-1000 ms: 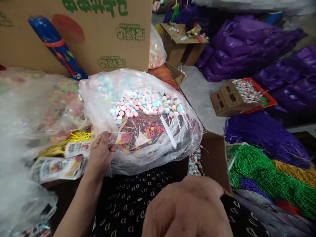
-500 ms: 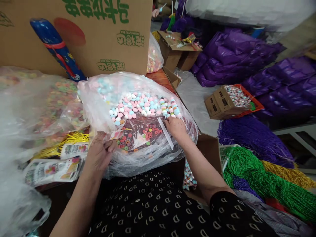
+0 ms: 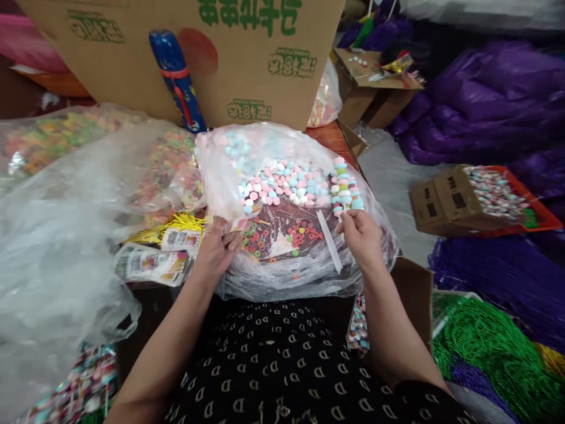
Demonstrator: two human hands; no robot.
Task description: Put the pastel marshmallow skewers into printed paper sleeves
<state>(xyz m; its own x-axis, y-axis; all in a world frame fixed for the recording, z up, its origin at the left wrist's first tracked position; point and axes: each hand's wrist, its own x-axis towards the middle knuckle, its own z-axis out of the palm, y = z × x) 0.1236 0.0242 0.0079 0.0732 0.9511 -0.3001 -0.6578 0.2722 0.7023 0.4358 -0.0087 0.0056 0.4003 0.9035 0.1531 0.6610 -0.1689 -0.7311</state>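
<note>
My left hand [image 3: 219, 244] is closed on a small clear printed packaging bag [image 3: 242, 224], held over the left side of a big clear plastic bag [image 3: 282, 282]. My right hand [image 3: 362, 237] pinches the lower end of a candy skewer [image 3: 340, 185], which has pink, white, blue and green pieces threaded on it. Other candy skewers [image 3: 355, 197] lie beside it, partly overlapped. Pink, white and blue round candies [image 3: 282, 187] are heaped on the plastic. Nearer to me lie small ring candies [image 3: 304, 234]. White sticks [image 3: 329, 241] rest just left of my right hand.
Printed packaging bags [image 3: 152, 264] and gold twist ties [image 3: 188, 221] lie to the left, near bags of ring candies [image 3: 176, 171]. Behind stand a blue bottle [image 3: 176, 79] and a large carton [image 3: 256, 59]. A filled box [image 3: 445, 200] sits on the floor at right.
The view has turned left, so everything sits further right. My right hand now raises a skewer by its stick from the others. My left hand keeps its grip on the packaging bag.
</note>
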